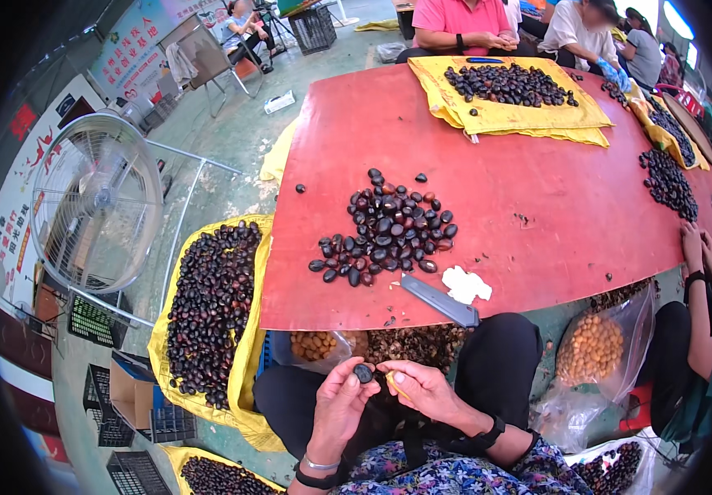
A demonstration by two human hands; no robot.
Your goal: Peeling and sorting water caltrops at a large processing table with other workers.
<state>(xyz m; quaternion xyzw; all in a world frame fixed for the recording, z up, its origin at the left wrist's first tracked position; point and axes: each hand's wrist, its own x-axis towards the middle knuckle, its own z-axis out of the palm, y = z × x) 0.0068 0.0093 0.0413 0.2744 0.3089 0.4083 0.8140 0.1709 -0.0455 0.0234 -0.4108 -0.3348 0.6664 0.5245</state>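
Above my lap, my left hand (346, 405) pinches one glossy black-shelled nut (363, 372) between thumb and fingers. Close beside it, my right hand (430, 396) grips a small yellow object (396, 386); fingers cover most of it, so I cannot tell what it is. A loose pile of dark nuts (387, 229) lies ahead on the red tabletop (517, 185). Near the table's front edge are a grey snap-off utility knife (439, 300) and a crumpled white tissue (466, 284).
Left of the table stands a yellow sack (244, 383) full of dark nuts, with a large fan (99, 201) beyond. Bags of peeled orange kernels (312, 344) and shell scraps (418, 343) sit below the edge. A neighbour's hands (696, 247) are at right; other people sit across.
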